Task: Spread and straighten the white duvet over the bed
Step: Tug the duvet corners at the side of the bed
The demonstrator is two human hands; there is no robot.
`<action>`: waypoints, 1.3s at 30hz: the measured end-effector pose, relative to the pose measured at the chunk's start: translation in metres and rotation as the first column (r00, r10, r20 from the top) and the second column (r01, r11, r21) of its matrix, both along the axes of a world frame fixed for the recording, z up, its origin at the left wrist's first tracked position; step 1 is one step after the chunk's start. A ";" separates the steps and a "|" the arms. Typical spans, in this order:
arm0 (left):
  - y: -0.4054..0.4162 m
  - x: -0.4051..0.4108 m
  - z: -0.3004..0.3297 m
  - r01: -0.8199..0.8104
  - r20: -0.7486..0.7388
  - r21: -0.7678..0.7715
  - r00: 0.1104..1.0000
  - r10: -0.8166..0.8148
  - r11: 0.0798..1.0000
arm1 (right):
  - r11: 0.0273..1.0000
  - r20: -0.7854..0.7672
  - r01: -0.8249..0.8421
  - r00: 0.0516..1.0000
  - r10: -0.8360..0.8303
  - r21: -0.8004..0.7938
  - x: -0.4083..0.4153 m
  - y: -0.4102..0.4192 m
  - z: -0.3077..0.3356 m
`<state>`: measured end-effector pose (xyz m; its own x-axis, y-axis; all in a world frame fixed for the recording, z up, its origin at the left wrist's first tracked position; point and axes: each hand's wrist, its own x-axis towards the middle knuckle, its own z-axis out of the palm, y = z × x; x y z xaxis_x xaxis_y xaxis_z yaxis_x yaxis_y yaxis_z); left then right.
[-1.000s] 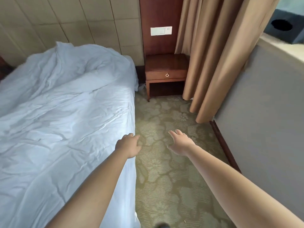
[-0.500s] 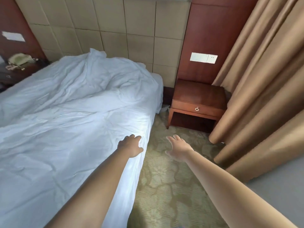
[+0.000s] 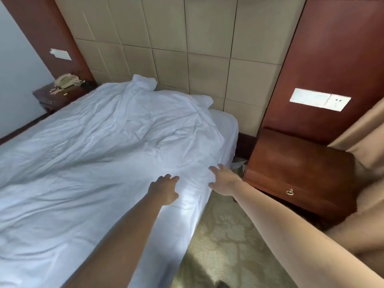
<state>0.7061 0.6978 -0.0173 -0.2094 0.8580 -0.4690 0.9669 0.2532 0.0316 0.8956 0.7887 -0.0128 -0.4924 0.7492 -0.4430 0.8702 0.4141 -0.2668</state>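
As I stood at the right side of the bed (image 3: 226, 129), both my arms were stretched forward over its near edge. My left hand (image 3: 164, 191) hovered above the white duvet (image 3: 87, 163) with the fingers loosely spread and holding nothing; whether it touched the cloth could not be told. My right hand (image 3: 223, 180) was at the hanging side of the duvet, fingers splayed wide, likewise gripping nothing. The duvet covered most of the bed but was creased throughout, bunched into a ridge toward the padded headboard (image 3: 207, 59), with a peak standing up against it and the sheet corner left bare near the nightstand (image 3: 297, 169). In my judgement the step in hand was to take hold of that side edge. To do it well, both hands should pinch the hem apart from each other, lift slightly, and draw toward the headboard corner evenly, so the ridge flattens without dragging the far side off.
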 end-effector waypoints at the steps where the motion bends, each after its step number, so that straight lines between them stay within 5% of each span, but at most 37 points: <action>1: 0.020 0.000 0.001 -0.004 0.007 0.005 1.000 0.004 1.000 | 1.000 0.002 -0.013 1.000 0.013 0.004 -0.003 0.025 0.000; 9: 0.168 -0.023 -0.039 -0.056 0.002 -0.012 0.998 0.056 0.998 | 0.991 0.111 -0.124 0.987 0.118 0.050 -0.028 0.182 -0.032; 17: 0.327 -0.057 -0.098 -0.145 0.189 -0.028 0.971 0.148 0.989 | 0.992 0.157 -0.121 0.980 0.125 -0.033 -0.078 0.346 -0.075; 29: 0.424 -0.085 -0.137 -0.372 0.246 -0.195 0.877 0.412 0.908 | 0.984 0.059 -0.122 0.990 0.130 -0.127 -0.145 0.490 -0.142; 35: 0.464 -0.087 -0.152 -0.464 0.236 -0.254 0.821 0.519 0.849 | 0.937 0.014 0.131 0.991 -0.134 -0.323 -0.165 0.535 -0.176; 39: 0.491 -0.087 -0.162 -0.477 0.225 -0.262 0.815 0.534 0.839 | 0.773 -0.039 0.262 0.937 -0.347 -0.578 -0.176 0.555 -0.191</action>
<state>0.6192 1.1884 -0.1794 -0.4257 0.5584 -0.7120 0.6569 0.7319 0.1812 0.7198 1.3434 -0.2040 -0.3672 0.5144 -0.7749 0.8622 -0.1242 -0.4911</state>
